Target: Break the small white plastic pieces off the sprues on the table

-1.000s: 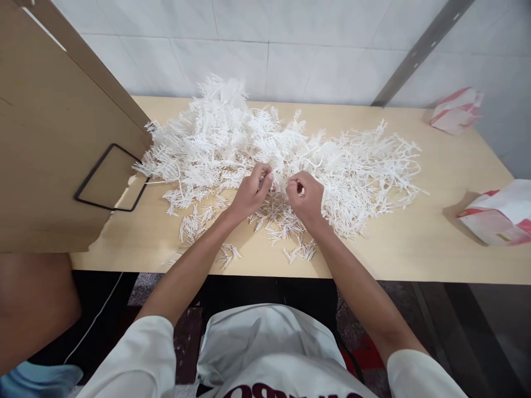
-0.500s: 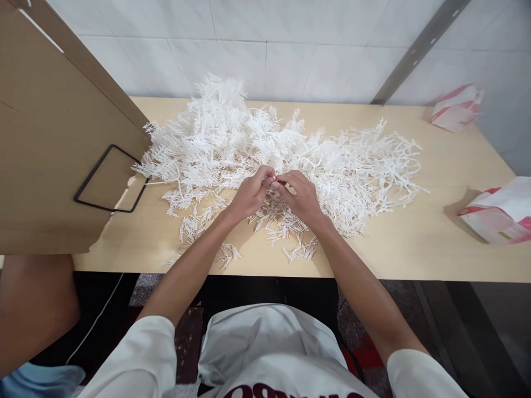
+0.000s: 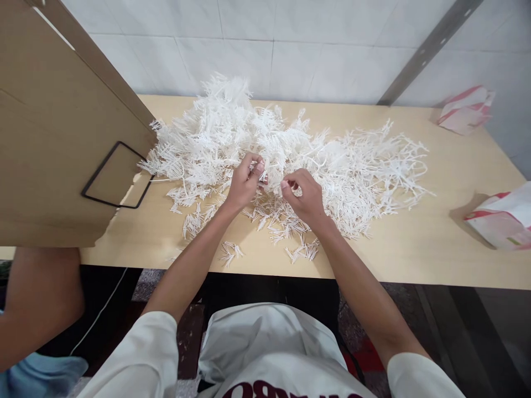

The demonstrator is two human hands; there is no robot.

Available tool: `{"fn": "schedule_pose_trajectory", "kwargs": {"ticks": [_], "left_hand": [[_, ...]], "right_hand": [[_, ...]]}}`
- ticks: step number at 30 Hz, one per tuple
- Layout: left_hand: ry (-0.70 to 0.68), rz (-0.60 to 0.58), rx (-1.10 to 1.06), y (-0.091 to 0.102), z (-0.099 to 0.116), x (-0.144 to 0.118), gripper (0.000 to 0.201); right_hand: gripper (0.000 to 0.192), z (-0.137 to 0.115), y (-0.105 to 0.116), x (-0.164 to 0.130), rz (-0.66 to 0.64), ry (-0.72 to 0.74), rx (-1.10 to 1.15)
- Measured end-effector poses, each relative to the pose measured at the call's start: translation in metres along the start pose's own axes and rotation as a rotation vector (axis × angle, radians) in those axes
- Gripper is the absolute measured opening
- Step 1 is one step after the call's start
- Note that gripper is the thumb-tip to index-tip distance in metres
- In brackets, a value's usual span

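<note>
Wooden table (image 3: 435, 243): white plastic pieces (image 3: 290, 155) between fingers (image 3: 258, 168).

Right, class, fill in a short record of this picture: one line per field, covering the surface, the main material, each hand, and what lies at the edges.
Surface: light wooden table against a white tiled wall
Main material: big pile of white plastic sprigs, with small loose bunches at the near edge
Left hand: fingertips pinching a small white piece
Right hand: fingers curled at the same spot, close beside the left
Left edge: cardboard panel with a black outlined rectangle
Right edge: two red-and-white bags
</note>
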State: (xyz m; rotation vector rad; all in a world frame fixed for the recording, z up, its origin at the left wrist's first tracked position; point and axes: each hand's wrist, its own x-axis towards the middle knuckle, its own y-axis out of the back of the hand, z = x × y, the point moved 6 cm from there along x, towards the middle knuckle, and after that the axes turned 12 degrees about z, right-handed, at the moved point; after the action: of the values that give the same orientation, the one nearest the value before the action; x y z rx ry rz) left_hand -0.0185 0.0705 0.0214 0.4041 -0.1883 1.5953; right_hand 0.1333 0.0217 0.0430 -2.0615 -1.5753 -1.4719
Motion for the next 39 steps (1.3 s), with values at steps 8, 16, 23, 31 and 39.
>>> {"fn": "schedule_pose_trajectory", "kwargs": {"ticks": [8,16,23,31,39], "left_hand": [[-0.046,-0.203,0.061,-0.02,0.005,-0.017,0.028],[-0.234,-0.164,0.345,-0.013,0.015,-0.016,0.013],[-0.27,-0.175,0.346,-0.02,0.016,-0.017,0.01],[-0.051,-0.147,0.013,-0.021,0.008,-0.013,0.011],[0.072,0.026,-0.023,0.002,-0.008,0.005,0.025]], "right_hand": [[0.022,0.011,-0.007,0.001,-0.08,-0.139,0.044],[0.014,0.004,-0.01,0.001,-0.118,-0.041,-0.028],[0.005,0.008,-0.016,-0.002,-0.182,-0.294,0.071],[0.012,0.014,-0.014,-0.009,-0.084,-0.498,0.37],[0.026,0.008,-0.015,-0.005,-0.113,-0.436,0.257]]}}
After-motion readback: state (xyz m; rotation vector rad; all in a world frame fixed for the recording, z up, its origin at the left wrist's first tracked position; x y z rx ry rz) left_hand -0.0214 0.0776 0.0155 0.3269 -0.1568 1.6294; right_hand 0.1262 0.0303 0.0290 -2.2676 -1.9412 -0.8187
